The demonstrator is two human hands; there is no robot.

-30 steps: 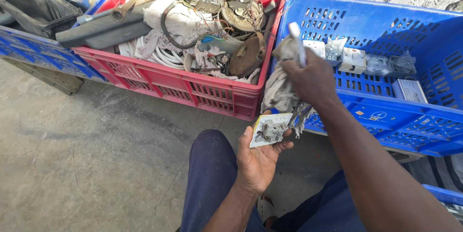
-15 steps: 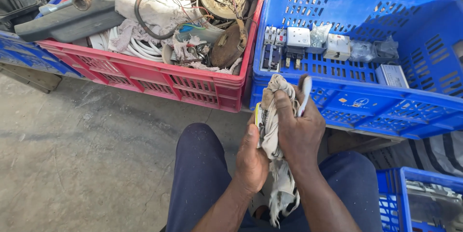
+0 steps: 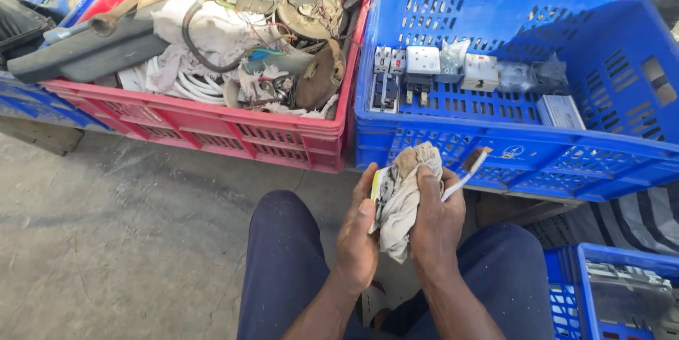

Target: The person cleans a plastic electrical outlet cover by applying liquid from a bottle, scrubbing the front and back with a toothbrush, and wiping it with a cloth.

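The left hand [image 3: 359, 237] cups a small white part [image 3: 377, 188], probably upright; right hand [image 3: 435, 216] fingers press a rag [image 3: 404, 198] against it, above the concrete floor [image 3: 106, 241], near a blue crate [image 3: 509, 149].

Two crates side by side on the floor [image 3: 106, 241]: left crate [image 3: 198, 128] piled with cables and scrap, right crate [image 3: 523, 156] with a row of switches [image 3: 453, 71] along its back wall. Both hands meet before the right crate's front-left corner, rag [image 3: 403, 202] between them.
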